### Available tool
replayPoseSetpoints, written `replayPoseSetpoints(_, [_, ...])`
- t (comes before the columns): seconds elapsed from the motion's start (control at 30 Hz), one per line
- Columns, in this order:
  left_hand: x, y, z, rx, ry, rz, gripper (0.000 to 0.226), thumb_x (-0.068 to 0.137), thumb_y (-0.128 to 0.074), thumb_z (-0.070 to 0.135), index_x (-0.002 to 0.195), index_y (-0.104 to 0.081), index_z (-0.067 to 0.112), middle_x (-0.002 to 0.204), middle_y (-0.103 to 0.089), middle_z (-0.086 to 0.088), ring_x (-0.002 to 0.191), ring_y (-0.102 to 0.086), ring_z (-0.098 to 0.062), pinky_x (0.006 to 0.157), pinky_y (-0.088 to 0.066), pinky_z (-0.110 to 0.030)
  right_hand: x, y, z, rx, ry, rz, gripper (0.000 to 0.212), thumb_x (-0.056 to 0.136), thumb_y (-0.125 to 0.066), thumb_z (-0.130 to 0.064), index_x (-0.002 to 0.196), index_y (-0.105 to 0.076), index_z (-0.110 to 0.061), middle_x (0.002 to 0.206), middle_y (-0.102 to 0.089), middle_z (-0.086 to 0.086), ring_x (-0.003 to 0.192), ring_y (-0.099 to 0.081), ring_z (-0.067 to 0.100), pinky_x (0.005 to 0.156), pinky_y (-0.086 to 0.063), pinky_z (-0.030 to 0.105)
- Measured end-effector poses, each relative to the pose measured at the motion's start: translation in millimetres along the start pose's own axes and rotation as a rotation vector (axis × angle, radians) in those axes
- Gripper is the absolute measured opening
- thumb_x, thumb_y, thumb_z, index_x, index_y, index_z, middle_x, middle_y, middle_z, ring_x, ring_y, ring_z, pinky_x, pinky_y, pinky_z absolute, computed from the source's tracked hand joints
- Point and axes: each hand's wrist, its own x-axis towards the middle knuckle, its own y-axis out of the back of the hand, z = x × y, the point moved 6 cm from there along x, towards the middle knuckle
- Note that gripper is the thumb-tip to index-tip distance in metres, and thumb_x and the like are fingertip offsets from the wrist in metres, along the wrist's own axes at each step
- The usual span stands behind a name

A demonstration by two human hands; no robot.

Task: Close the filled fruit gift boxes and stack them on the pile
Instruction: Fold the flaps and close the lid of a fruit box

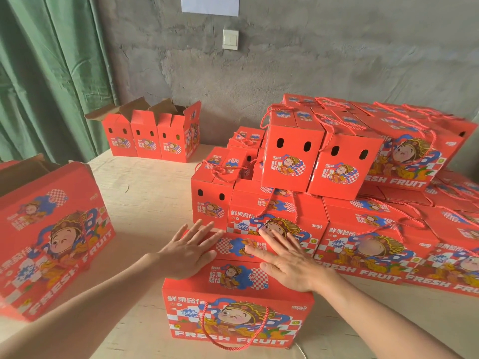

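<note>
Though closed, gift box (238, 320) beneath left hand (187, 256) and right hand (289, 264).

Table (150, 193): pale wood-grain top, filling the lower field from 3 o'clock through 6 o'clock to 9 o'clock.

Wall (337, 60): grey, rough-plastered and cracked, spanning 11 o'clock to 3 o'clock behind the table.

Light switch (230, 39): white plate with two rockers, mounted on the wall at 12 o'clock.

Paper sheet (210, 5): white, fixed to the wall just above the switch at 12 o'clock and cut off by the upper frame edge. Its print is unreadable.

Curtain (51, 73): green fabric in vertical folds, from 9 o'clock to 11 o'clock, beside the wall.
</note>
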Motion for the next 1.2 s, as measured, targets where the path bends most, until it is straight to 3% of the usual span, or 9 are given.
replayPoseSetpoints(0.27, [-10,15,17,0.063,0.049,0.08,0.051,0.1,-0.006,0.047,0.138,0.026,0.038,0.146,0.037,0.004,0.136,0.035,-0.023,0.108,0.026,-0.05,-3,7,-2,0.076,0.01,0.062,0.043,0.099,-0.019,-0.052,0.135,0.002,-0.062,0.154,0.021,-0.013,0.142,0.025,0.014,0.114,0.019,0.041])
replayPoseSetpoints(0.47, [-23,-7,67,-0.164,0.004,0.159,0.052,0.1,-0.008,0.047,0.148,0.008,0.036,0.147,0.021,0.024,0.14,0.023,-0.003,0.113,0.017,-0.027,-11,4,-1,0.085,-0.018,0.073,0.04,0.1,-0.021,-0.051,0.132,-0.004,-0.067,0.152,0.012,-0.022,0.143,0.018,0.012,0.114,0.016,0.044])
replayPoseSetpoints(0.63, [-29,0,61,-0.122,-0.056,0.198,0.059,0.095,-0.006,0.056,0.15,-0.004,0.036,0.152,0.009,0.022,0.143,0.014,-0.002,0.117,0.01,-0.027,-14,12,17,0.298,-0.195,0.256,0.038,0.102,-0.033,-0.035,0.138,-0.036,-0.047,0.158,-0.013,-0.008,0.146,-0.007,0.017,0.116,-0.007,0.04])
replayPoseSetpoints(0.8, [-39,7,26,-0.072,-0.085,0.287,0.067,0.087,0.01,0.063,0.145,-0.015,0.043,0.151,-0.005,0.024,0.142,0.007,-0.005,0.116,0.011,-0.032,-31,8,6,0.154,-0.208,0.243,0.041,0.1,-0.031,-0.043,0.14,-0.029,-0.05,0.131,-0.042,0.002,0.124,-0.034,0.02,0.102,-0.022,0.03])
replayPoseSetpoints(0.9, [-45,-2,-18,-0.055,0.183,0.281,0.071,0.078,0.023,0.068,0.142,0.0,0.049,0.151,0.01,0.02,0.144,0.015,-0.015,0.112,0.019,-0.047,-31,-3,-40,0.225,-0.279,0.255,0.048,0.1,-0.027,-0.041,0.147,-0.02,-0.041,0.138,-0.034,0.022,0.135,-0.024,0.031,0.112,-0.01,0.034])
replayPoseSetpoints(0.97, [-54,-11,-40,-0.17,0.512,0.319,0.063,0.089,0.005,0.064,0.147,0.003,0.041,0.156,0.013,0.009,0.146,0.012,-0.02,0.112,0.015,-0.051,-22,-12,-74,0.346,-0.327,0.158,0.052,0.102,-0.024,-0.036,0.152,-0.01,-0.029,0.15,-0.012,0.034,0.144,-0.003,0.038,0.115,0.007,0.038])
replayPoseSetpoints(1.03, [-75,-26,-42,-0.567,0.877,0.437,0.063,0.096,-0.015,0.057,0.152,-0.009,0.027,0.16,-0.002,-0.007,0.146,-0.005,-0.029,0.115,-0.002,-0.052,-15,-17,-98,0.415,-0.315,0.074,0.056,0.102,-0.022,-0.037,0.152,0.001,-0.028,0.151,-0.007,0.034,0.143,-0.001,0.043,0.116,0.002,0.044])
replayPoseSetpoints(1.1, [-95,-57,-24,-1.054,1.135,0.585,0.07,0.093,-0.022,0.06,0.14,-0.036,0.011,0.146,-0.032,-0.021,0.132,-0.032,-0.038,0.108,-0.026,-0.051,-11,-15,-101,0.411,-0.292,0.059,0.066,0.099,-0.029,-0.044,0.151,0.008,-0.028,0.149,-0.027,0.027,0.138,-0.024,0.041,0.113,-0.017,0.045])
replayPoseSetpoints(1.2, [-114,-101,31,-1.667,1.347,0.499,0.069,0.091,-0.031,0.065,0.117,-0.053,0.006,0.122,-0.051,-0.019,0.11,-0.048,-0.033,0.093,-0.034,-0.042,-8,-11,-83,0.704,-0.327,-0.054,0.088,0.091,-0.049,-0.051,0.151,0.01,-0.025,0.154,-0.024,0.013,0.137,-0.032,0.031,0.108,-0.029,0.041])
